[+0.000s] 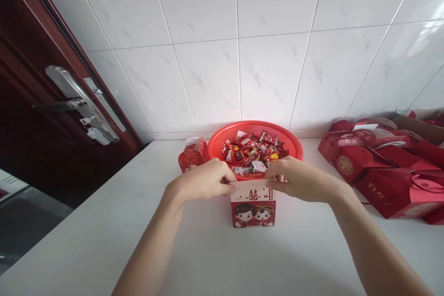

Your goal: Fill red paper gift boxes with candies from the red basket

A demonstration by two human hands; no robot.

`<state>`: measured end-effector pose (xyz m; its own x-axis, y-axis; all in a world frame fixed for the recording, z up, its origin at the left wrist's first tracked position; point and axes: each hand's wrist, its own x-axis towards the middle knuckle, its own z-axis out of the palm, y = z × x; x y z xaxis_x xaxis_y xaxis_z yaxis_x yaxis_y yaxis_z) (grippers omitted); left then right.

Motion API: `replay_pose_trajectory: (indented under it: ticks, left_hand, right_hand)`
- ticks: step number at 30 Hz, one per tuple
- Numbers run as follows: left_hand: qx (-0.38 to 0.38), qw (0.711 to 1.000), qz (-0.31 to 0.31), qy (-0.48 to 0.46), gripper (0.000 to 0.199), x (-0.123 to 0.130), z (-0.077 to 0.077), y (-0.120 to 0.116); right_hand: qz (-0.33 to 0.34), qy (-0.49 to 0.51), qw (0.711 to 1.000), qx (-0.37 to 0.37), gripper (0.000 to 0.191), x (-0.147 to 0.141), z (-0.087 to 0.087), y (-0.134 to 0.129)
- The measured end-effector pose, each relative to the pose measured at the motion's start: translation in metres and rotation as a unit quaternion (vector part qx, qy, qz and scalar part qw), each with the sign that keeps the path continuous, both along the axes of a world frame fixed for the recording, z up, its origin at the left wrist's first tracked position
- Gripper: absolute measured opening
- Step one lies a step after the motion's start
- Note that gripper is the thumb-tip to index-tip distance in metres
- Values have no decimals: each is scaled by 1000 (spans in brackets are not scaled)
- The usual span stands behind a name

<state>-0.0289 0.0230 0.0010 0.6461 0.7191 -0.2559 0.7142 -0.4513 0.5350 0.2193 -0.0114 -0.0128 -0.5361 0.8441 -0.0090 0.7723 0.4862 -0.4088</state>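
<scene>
A small red and white box (254, 215) with two cartoon faces stands upright on the white table (222, 259). My left hand (208, 179) pinches its upper left edge between thumb and fingers. On the opposite side, my right hand (289, 178) grips the upper right edge the same way. Right behind the box, a red plastic basket (296, 148) holds many wrapped candies (253, 148). The inside of the box is hidden from view.
Several red gift boxes (378, 185) are crowded together at the right. An open red box (192, 155) lies left of the basket. White wall tiles (208, 83) rise behind, and a dark wooden door (27, 64) is at the left.
</scene>
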Motion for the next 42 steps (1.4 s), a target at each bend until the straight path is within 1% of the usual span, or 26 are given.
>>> replay_pose_trajectory:
  ticks: [10, 17, 22, 24, 26, 29, 31, 33, 35, 38, 40, 42]
  left_hand:
    - [2, 1000, -10, 1, 23, 1, 2, 0]
    - [2, 1000, -18, -3, 24, 0, -2, 5]
    - [7, 1000, -18, -1, 23, -1, -2, 6]
    - [11, 1000, -20, 5, 22, -1, -2, 6]
    - [14, 1000, -27, 8, 22, 0, -2, 5]
    - [14, 999, -50, 0, 23, 2, -1, 3]
    - [13, 998, -68, -7, 23, 4, -1, 1]
    - [11, 997, -78, -15, 24, 7, 0, -2]
    - [4, 996, -83, -29, 31, 11, 1, -6]
    - [-12, 995, -85, -52, 53, 15, 3, -12]
    - [-13, 995, -77, -69, 65, 17, 5, -17]
    - [-7, 994, -74, -86, 66, 20, 7, -22]
  right_hand:
    - [4, 8, 1000, -4, 28, -2, 1, -3]
    - [12, 26, 1000, 1, 22, -2, -3, -1]
    - [22, 39, 999, 9, 30, -1, -9, -5]
    - [16, 65, 998, 22, 33, -1, -14, -10]
    - [-7, 111, 993, 25, 31, 0, -21, -17]
    - [-52, 197, 979, -20, 27, 1, -36, -30]
    - [-81, 259, 961, -54, 31, 2, -46, -39]
    - [-107, 310, 943, -58, 37, 5, -55, -47]
    - [-126, 337, 932, -42, 41, 11, -60, -56]
    - [-162, 370, 915, -18, 43, 28, -60, -73]
    - [-202, 401, 894, 10, 44, 46, -54, -86]
    - [-254, 427, 865, 69, 43, 71, -46, -103]
